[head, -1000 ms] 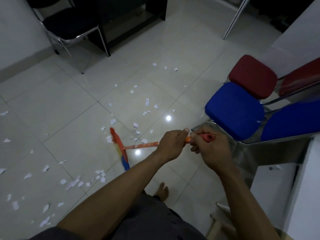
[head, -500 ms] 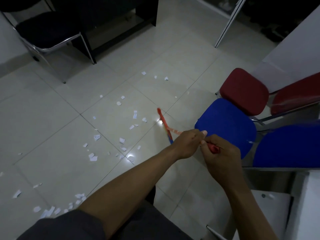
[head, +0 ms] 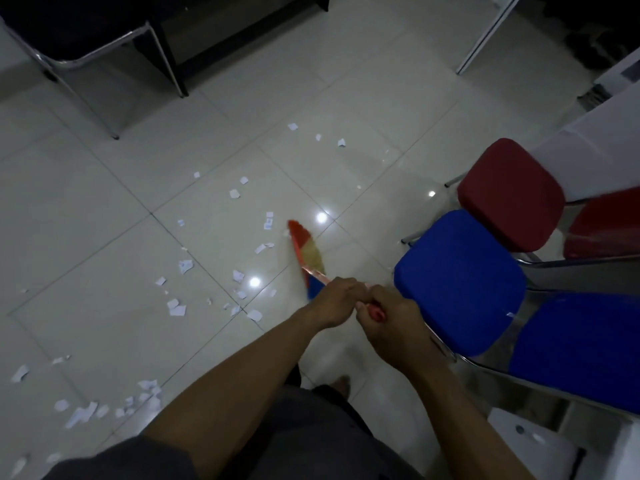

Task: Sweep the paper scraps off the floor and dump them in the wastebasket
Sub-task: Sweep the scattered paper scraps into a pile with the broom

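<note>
The left hand (head: 337, 299) and the right hand (head: 394, 323) both grip the slim orange handle of the red-yellow-blue bristled broom (head: 308, 251), its head low at the glossy white tile floor (head: 104, 202) beside small white paper scraps (head: 176, 308), probably featherlight and apt to skitter, so gentle strokes suit.

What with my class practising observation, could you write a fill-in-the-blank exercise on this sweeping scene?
1. The left hand and right hand grip the broom, and most paper scraps lie to its ____.
2. The chair seat beside the right hand is coloured ____.
3. The next chair seat, just beyond it, is coloured ____.

Missing words: left; blue; red.
</note>
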